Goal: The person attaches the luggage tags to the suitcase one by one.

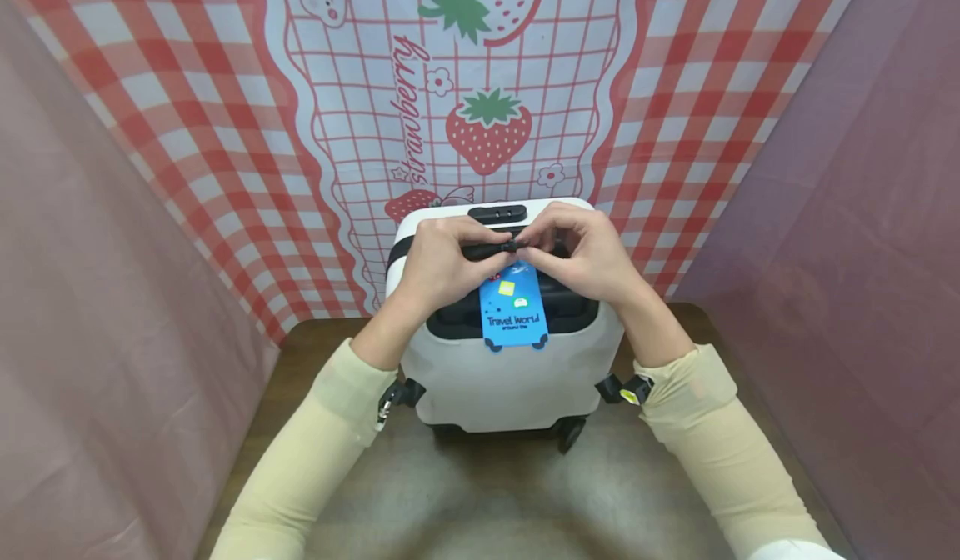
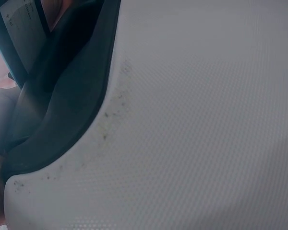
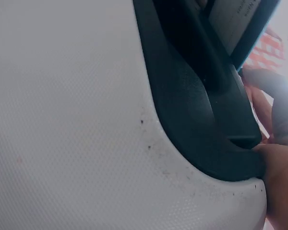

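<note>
A white suitcase (image 1: 510, 389) stands upright on the table, with a black recessed panel on its top side. A blue luggage tag (image 1: 513, 327) printed "Travel World" hangs over the panel. My left hand (image 1: 446, 264) pinches a black strap (image 1: 483, 251) between thumb and fingers just above the tag. Facing it, my right hand (image 1: 588, 252) pinches the same strap close to the left fingertips, which partly hide the join. Both wrist views look at the white shell (image 2: 197, 115) and the black panel (image 3: 182, 105); the tag's pale back (image 3: 233, 24) shows at the top of the right one.
A black combination lock (image 1: 497, 213) lies along the suitcase's far edge. Below, a wheel (image 1: 572, 435) touches the brown table (image 1: 300, 377). A strawberry-print cloth (image 1: 487, 68) hangs behind, and pinkish curtains (image 1: 97, 335) close in both sides.
</note>
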Tool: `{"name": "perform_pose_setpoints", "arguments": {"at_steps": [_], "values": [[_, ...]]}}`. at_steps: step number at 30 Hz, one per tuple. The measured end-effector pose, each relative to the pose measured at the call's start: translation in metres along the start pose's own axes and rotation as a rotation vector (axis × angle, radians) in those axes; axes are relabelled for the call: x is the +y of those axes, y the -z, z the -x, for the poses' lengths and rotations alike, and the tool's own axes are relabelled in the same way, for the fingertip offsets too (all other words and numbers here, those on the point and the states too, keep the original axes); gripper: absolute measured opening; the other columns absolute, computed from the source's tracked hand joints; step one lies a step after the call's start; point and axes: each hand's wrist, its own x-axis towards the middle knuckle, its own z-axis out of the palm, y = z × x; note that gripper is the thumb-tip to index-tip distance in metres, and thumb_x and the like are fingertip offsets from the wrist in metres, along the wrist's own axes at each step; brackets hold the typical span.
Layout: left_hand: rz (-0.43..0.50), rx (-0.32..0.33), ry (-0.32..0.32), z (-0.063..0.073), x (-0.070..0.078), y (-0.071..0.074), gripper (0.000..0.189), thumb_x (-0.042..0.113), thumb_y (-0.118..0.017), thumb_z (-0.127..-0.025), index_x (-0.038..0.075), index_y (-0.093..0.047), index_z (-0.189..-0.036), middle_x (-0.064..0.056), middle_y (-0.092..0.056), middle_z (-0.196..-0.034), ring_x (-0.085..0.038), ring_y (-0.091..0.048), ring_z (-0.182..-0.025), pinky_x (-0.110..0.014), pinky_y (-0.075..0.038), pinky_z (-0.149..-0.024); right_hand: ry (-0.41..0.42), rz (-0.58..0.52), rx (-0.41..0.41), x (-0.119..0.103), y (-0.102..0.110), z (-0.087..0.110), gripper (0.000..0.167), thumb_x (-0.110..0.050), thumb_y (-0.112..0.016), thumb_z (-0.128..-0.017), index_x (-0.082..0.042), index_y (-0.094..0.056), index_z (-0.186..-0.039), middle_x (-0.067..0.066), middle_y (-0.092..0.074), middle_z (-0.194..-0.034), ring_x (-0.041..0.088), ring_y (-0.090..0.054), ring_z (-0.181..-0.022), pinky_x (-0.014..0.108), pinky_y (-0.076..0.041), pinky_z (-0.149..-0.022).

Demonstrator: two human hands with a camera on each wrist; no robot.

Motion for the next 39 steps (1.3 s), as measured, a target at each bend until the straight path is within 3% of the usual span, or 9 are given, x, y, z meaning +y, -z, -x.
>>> {"name": "perform_pose_setpoints", "arguments": {"at_steps": [5, 14, 29, 39], "values": [[0.005, 0.022, -0.017, -0.001, -0.0014, -0.0007, 0.027, 0.026, -0.088, -0.089, 0.014, -0.085, -0.112, -0.005, -0.084, -0.104, -0.019, -0.079, -0.099, -0.035, -0.063, -0.086, -0.004, 0.056, -0.004, -0.0024, -0.0004, -0.0021, 0.007, -0.002, -0.081, -0.091, -0.008, -0.08, -0.095, 0.002, -0.067, -0.084, 0.014, -0.055, -0.071, 0.023, -0.046, -0.063], [0.025, 0.029, -0.036, -0.0019, -0.001, -0.0006, 0.024, 0.025, -0.087, -0.09, 0.012, -0.085, -0.11, -0.006, -0.084, -0.103, -0.019, -0.08, -0.099, -0.035, -0.064, -0.088, 0.016, 0.002, -0.013, -0.0017, 0.0003, -0.0021, 0.009, 0.003, -0.081, -0.089, -0.006, -0.08, -0.093, 0.004, -0.071, -0.087, 0.014, -0.055, -0.072, 0.024, -0.046, -0.065], [0.003, 0.012, 0.016, 0.0003, -0.0004, -0.0015, 0.027, 0.027, -0.088, -0.089, 0.013, -0.085, -0.111, -0.005, -0.084, -0.104, -0.02, -0.079, -0.102, -0.036, -0.063, -0.09, -0.011, -0.017, 0.025, -0.0009, -0.0007, 0.0015, 0.015, 0.004, -0.081, -0.088, -0.004, -0.082, -0.101, 0.004, -0.069, -0.088, 0.014, -0.057, -0.074, 0.023, -0.047, -0.064], [-0.007, 0.025, 0.0, -0.0009, -0.0005, -0.0017, 0.025, 0.026, -0.087, -0.09, 0.014, -0.085, -0.112, -0.005, -0.084, -0.105, -0.019, -0.079, -0.101, -0.035, -0.063, -0.086, -0.033, 0.04, -0.002, -0.002, -0.0016, -0.0019, 0.009, -0.002, -0.081, -0.091, -0.006, -0.083, -0.099, 0.006, -0.075, -0.09, 0.014, -0.055, -0.075, 0.022, -0.046, -0.064]]}}
